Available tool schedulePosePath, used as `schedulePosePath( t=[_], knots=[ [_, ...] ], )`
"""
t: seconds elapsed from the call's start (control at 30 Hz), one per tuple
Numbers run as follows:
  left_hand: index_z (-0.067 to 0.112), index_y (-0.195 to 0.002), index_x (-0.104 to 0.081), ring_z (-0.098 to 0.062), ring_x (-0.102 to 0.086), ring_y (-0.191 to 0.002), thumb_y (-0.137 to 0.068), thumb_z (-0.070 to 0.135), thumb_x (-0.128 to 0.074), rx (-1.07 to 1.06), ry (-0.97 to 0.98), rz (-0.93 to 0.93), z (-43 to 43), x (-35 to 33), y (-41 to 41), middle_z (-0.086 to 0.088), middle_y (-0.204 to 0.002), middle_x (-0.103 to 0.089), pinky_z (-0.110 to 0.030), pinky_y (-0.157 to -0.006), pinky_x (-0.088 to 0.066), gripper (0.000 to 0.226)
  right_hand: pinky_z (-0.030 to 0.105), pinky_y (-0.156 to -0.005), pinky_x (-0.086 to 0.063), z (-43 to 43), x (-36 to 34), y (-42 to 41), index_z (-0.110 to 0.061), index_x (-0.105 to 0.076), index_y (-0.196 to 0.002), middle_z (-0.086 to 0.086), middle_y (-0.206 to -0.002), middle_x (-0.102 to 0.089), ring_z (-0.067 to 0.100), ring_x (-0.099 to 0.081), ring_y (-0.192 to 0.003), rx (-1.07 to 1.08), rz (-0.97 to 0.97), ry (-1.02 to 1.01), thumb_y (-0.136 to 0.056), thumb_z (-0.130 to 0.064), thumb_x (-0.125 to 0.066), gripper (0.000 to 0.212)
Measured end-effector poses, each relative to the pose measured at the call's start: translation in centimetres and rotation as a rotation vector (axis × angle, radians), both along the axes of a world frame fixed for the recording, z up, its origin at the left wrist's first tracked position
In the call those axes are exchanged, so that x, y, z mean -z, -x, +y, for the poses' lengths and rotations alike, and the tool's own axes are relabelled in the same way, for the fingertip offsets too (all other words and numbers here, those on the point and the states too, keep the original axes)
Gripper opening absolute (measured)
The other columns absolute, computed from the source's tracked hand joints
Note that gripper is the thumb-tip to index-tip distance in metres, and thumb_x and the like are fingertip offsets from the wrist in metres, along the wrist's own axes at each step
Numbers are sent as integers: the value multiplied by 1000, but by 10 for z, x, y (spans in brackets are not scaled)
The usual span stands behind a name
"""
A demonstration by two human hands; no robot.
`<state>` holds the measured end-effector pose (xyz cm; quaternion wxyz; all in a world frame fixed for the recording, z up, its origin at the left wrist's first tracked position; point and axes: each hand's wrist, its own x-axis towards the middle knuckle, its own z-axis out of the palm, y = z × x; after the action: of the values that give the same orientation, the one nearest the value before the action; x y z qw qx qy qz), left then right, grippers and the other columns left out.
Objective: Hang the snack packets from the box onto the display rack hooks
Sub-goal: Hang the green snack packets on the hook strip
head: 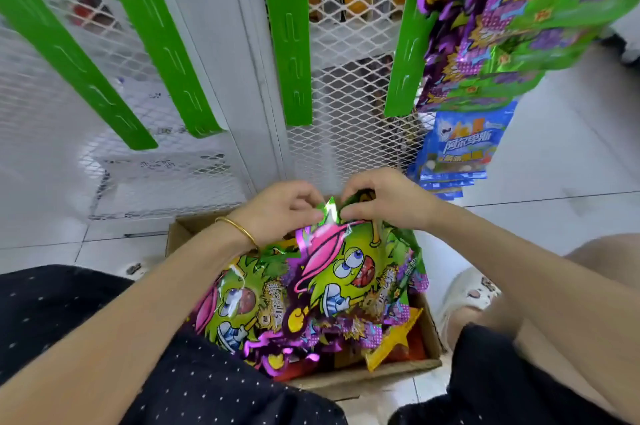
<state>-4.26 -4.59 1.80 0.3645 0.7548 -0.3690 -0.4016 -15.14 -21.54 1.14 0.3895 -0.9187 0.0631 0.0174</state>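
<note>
evidently both grips were clamped on one thing: the left grip (282, 209) and the right grip (389, 202) each pinched the top edge of a packet (346, 272) between thumb and fingertips, the two pinches almost meeting at its shiny tip. the packet stood half raised, its lower part resting among the other packets (235, 310) in the box (431, 331), which sat on the floor between the person's knees. this looked like the pick-up step, perhaps with the fingers feeling for the hang hole, though no hole could be made out. next the packet would need lifting clear and carrying up to the rack (353, 133), where hung packets (491, 43) filled the upper right with blue packets (460, 147) below them. no bare hook showed, so one would have to be found first.
</note>
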Motion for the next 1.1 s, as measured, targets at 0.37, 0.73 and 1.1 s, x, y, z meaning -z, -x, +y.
schedulePosePath(
  t=[0.37, 0.73, 1.1],
  knots=[
    [19, -70, -60, 5, -47, -44, -82, 11, -67, 99, 167, -337, -76, -146, 22, 6, -58, -58, -9, -49, -38, 16, 21, -64, -46, -57, -129, 48, -18, -67, -88, -7, -77, -63, 2, -56, -68, 237, -216, -174, -80, -10, -72, 12],
    [8, -104, -58, -18, -57, -86, -89, 16, -56, -111, 719, -699, -200, -349, 36, -7, -94, -60, -33, -87, -48, 17, 16, -69, -46, -132, -303, 76, -19, -63, -86, 1, -80, -63, 2, -56, -67, 442, -630, -89, -85, -5, -64, 14],
    [15, -83, -60, -19, -48, -69, -93, 30, -50, -200, 614, -729, -247, -391, 36, -12, -77, -52, -29, -64, -36, 20, 27, -72, -45, -177, -363, 39, -21, -64, -91, -10, -76, -58, 14, -56, -77, 644, -889, 301, -86, -22, -65, 6]
  ],
)
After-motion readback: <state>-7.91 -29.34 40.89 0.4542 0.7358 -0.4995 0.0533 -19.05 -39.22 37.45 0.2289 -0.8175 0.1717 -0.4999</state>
